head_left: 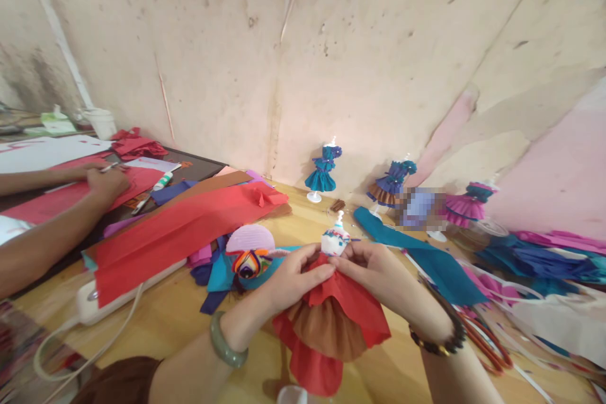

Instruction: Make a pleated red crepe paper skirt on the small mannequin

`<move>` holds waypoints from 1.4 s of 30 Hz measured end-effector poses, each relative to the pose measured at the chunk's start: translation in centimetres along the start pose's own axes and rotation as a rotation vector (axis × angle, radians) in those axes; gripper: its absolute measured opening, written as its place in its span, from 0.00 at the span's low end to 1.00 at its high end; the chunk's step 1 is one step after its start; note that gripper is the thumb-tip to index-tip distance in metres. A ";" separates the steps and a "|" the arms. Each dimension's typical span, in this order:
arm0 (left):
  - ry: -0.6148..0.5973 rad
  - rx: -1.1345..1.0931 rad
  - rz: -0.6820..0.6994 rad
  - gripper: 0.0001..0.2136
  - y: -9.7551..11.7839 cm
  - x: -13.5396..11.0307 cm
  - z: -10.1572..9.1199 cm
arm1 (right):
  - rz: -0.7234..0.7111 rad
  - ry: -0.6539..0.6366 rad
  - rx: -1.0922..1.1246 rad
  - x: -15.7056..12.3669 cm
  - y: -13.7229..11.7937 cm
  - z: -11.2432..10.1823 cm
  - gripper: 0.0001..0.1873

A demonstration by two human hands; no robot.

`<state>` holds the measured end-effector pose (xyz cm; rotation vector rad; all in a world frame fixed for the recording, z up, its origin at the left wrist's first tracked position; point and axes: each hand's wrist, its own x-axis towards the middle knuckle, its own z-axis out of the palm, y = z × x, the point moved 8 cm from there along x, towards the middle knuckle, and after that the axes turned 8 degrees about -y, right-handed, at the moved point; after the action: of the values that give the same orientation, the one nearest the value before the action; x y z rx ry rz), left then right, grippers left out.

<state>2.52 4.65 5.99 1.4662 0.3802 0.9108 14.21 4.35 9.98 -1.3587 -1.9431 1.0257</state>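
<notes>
A small white dress form [336, 242], with bits of red and blue on its chest, stands between my hands. Around its waist is a layered skirt of red [372, 315] and brown [326, 328] crinkled material, which looks like crepe paper. My left hand [303, 274] pinches the red top edge of the skirt from the left. From the other side, my right hand [367, 265] presses the same edge at the waist, thumb in front. Fingers behind the form are partly hidden. Part of a white base [292, 395] shows below the skirt.
Little dressed forms [322, 170] stand along the wall. A long red strip [189, 227] lies over a white power strip [89, 303]. Near my left hand is a pincushion [249, 264]. Teal strip [426, 259] and scissors [487, 344] lie right. Another person's hands [106, 183] work at left.
</notes>
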 end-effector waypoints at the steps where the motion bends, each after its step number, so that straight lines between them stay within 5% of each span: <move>1: 0.000 0.000 -0.009 0.20 -0.1 0.0 0.2 | 0.014 0.008 -0.041 -0.1 0.0 -0.1 0.20; 11: 0.006 -0.040 -0.022 0.23 -0.8 0.2 0.7 | 0.125 0.037 -0.142 -0.9 1.3 0.0 0.18; 24: 0.138 -0.219 -0.169 0.25 -4.0 0.2 -0.7 | 0.071 0.030 -0.176 -0.7 2.1 1.0 0.21; 42: 0.094 -0.293 -0.283 0.23 -5.8 0.4 -0.7 | 0.015 -0.091 -0.076 -0.2 2.7 0.9 0.24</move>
<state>3.90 6.23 0.57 1.0726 0.4878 0.7716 15.00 4.46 7.21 -1.3912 -2.0607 1.0471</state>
